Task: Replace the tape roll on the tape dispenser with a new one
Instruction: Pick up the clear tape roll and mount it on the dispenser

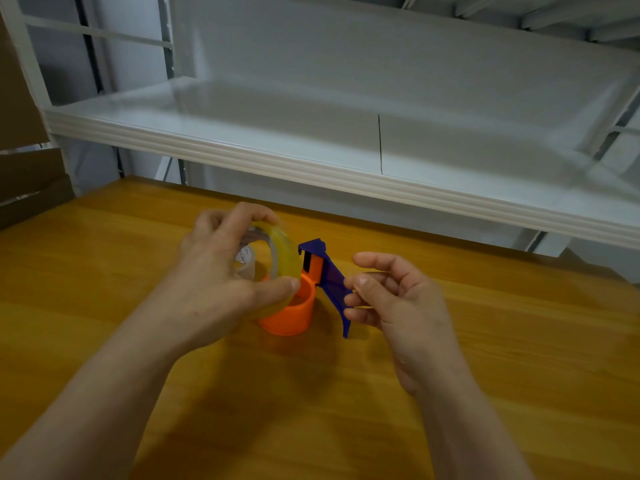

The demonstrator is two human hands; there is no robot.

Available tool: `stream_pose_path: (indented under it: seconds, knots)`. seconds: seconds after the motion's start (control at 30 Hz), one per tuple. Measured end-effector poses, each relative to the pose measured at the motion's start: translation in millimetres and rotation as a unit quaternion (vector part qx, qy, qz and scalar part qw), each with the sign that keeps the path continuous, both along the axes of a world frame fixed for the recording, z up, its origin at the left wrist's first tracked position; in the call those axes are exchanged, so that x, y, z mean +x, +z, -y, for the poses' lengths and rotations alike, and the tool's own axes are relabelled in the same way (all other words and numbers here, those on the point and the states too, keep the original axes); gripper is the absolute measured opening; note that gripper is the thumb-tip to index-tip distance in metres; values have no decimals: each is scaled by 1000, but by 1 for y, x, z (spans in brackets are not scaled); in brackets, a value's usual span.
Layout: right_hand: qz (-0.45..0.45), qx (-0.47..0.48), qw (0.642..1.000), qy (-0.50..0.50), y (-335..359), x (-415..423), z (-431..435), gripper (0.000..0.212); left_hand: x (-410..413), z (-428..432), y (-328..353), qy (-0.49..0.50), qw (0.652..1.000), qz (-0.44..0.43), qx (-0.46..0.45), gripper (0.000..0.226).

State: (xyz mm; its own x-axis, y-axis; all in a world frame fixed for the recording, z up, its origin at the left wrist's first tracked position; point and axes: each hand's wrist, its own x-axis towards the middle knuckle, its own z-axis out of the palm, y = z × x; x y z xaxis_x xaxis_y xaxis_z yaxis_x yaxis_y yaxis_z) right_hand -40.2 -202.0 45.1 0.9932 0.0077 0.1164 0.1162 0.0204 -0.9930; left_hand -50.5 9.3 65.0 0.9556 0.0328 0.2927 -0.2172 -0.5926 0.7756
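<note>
The tape dispenser stands on the wooden table (104,306), with an orange drum (294,315) and a blue handle-and-cutter part (330,277). A clear yellowish tape roll (282,251) is held tilted just above and to the left of the drum. My left hand (221,275) grips that roll, fingers over its top and thumb against its lower rim. My right hand (391,296) is at the blue part's right side, fingertips touching its edge, fingers loosely curled. I cannot tell whether the fingers pinch it.
A white metal shelf (311,168) juts out above the table's far side. Cardboard boxes (24,161) stand at the left edge. Bare wood lies in front of and beside the dispenser.
</note>
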Motion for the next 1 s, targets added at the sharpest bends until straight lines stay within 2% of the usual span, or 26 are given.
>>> stream_pose_path:
  seconds: [0.27, 0.43, 0.63, 0.83, 0.93, 1.0]
  knots:
    - [-2, -51, 999, -10, -6, 3, -4, 22, 17, 15, 9, 25, 993, -22, 111, 67]
    - [-9, -52, 999, -13, -7, 4, -5, 23, 32, 25, 31, -1, 979, -78, 188, 70]
    - [-13, -28, 999, 7, -7, 4, -7, 19, 35, 36, 20, -26, 980, -83, 177, 66]
    - [2, -45, 998, 42, -7, 0, -13, 25, 29, 33, 8, 19, 986, -58, 156, 64]
    - [26, -68, 997, -33, -7, 5, -6, 30, 27, 25, 6, 39, 991, -54, 118, 68]
    - [35, -137, 986, -94, -11, 13, 2, 26, 27, 17, 4, 45, 994, -52, 82, 72]
